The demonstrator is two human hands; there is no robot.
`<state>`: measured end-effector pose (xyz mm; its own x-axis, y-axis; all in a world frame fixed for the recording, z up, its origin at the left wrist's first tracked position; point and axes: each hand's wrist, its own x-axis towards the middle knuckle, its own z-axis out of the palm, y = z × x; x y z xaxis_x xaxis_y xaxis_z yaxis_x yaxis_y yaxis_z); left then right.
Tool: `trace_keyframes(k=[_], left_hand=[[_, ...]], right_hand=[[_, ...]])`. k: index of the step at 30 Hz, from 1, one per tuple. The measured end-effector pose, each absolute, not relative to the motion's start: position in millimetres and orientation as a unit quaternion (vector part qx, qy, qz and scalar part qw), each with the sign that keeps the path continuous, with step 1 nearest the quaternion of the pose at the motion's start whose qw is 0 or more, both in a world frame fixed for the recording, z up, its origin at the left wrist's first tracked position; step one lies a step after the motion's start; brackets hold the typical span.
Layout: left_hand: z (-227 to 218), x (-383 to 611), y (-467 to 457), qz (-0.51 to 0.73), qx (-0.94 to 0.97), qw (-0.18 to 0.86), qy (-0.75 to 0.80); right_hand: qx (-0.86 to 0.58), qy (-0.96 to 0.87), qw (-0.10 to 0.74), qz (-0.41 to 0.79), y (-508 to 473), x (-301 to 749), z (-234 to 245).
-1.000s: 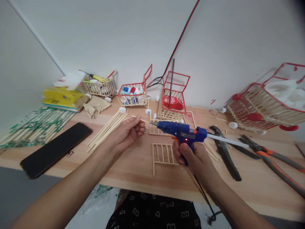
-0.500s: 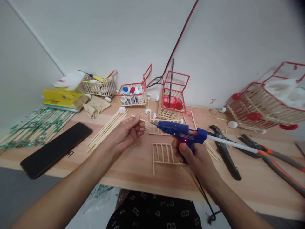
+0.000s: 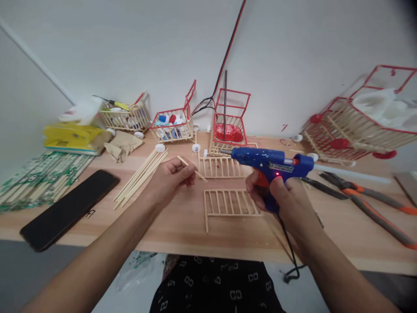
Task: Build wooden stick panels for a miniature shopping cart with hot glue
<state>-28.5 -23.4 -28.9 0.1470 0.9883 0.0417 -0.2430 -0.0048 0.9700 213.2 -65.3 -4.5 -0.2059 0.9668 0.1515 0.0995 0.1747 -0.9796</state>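
The short wooden stick (image 3: 201, 176) sits at the centre of the frame, pinched between thumb and fingers of the left hand (image 3: 173, 176), its free end slanting down to the right. Just right of centre, the right hand (image 3: 288, 200) is wrapped around the handle of a blue glue gun (image 3: 265, 160), fingers at the orange trigger, a small red light glowing on its side. The metal nozzle points left, near the stick but apart from it. Below and between the hands a slatted frame (image 3: 233, 214) lies flat on the worktop (image 3: 176, 237), with a second slatted frame (image 3: 221, 177) just above it. Loose sticks (image 3: 140, 178) lie left of centre, beside the left hand; farther left I see a black phone (image 3: 70, 208) and, above it, wrapped chopsticks (image 3: 45, 178). A yellow packet (image 3: 73, 135) rests at the left, and along the wall stands a red-rimmed little cart (image 3: 174, 134) full of bottle caps. Orange-handled pliers (image 3: 374, 208) lie at the right.
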Motion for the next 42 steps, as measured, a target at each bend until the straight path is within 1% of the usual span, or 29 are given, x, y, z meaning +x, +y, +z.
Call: trace_keyframes(k=[4,9,13,18,26,29,34,38,42], left_hand=[[-29.7,-26.3,-24.7,0.481,0.57,0.507,0.431],[-29.6,-24.0,-26.9,0.429,0.65,0.424,0.462],[-28.2,-23.3,-28.3,0.391,0.697,0.364,0.479],[-27.2,-22.0,-28.2,0.351,0.743,0.293,0.489],[-29.5,-21.5,-27.2,0.323,0.79,0.227,0.47],[-29.7,-21.2,-26.9,0.315,0.799,0.215,0.465],[-28.9,-20.4,-27.1,0.31,0.81,0.196,0.458],[-28.0,-19.7,-27.2,0.307,0.819,0.187,0.448],[-26.2,-18.0,-28.1,0.3,0.827,0.17,0.444]], right_hand=[[-0.465,-0.604,0.466,0.45,-68.1,223.5,-10.1],[-0.455,-0.594,0.463,0.475,-69.7,231.6,-19.4],[-0.449,-0.602,0.451,0.482,-69.5,234.8,-20.6],[-0.449,-0.604,0.46,0.471,-69.1,235.0,-19.7],[-0.429,-0.614,0.471,0.467,-68.0,235.8,-21.0],[-0.436,-0.61,0.467,0.468,-69.4,234.1,-20.6],[-0.443,-0.593,0.489,0.462,-70.7,231.5,-20.7],[-0.428,-0.612,0.468,0.473,-69.7,232.2,-20.9],[-0.434,-0.599,0.488,0.462,-69.9,231.4,-20.1]])
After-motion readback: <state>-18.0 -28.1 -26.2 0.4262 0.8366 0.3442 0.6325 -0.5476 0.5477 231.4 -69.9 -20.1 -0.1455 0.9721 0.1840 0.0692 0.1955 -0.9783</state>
